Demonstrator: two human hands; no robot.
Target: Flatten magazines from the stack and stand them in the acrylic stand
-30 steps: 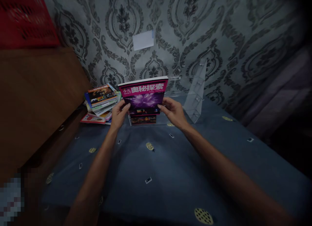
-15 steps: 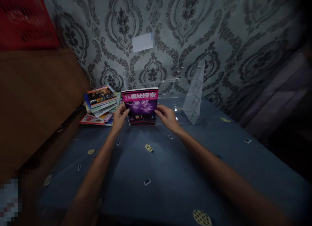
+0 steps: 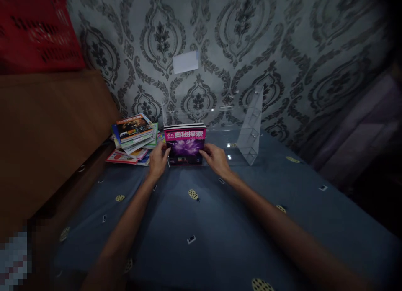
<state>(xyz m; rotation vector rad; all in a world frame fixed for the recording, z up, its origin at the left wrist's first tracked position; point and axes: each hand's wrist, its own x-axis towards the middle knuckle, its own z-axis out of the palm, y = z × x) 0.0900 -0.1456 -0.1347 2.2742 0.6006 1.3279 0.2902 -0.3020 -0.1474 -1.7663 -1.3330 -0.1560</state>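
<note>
A book (image 3: 186, 146) with a magenta band and a purple burst on its cover stands upright at the left end of a clear acrylic rack (image 3: 249, 136). My left hand (image 3: 158, 159) grips its left edge, thumb on the front cover. On the opposite edge, my right hand (image 3: 216, 158) holds it the same way. The fingers behind the book are hidden. White page edges of at least one more book show just behind its top. The book's lower edge sits low at the rack's front.
Left of the rack lies an untidy pile of books (image 3: 133, 136). A wooden cabinet (image 3: 53, 136) with a red basket (image 3: 37, 35) on it stands at the left. The blue patterned cloth (image 3: 220, 224) covers the surface, and a white card (image 3: 185, 62) is on the wall.
Both hands have lowered the book into the front of the rack. Other page edges now show behind its top. The view has also shifted slightly.
</note>
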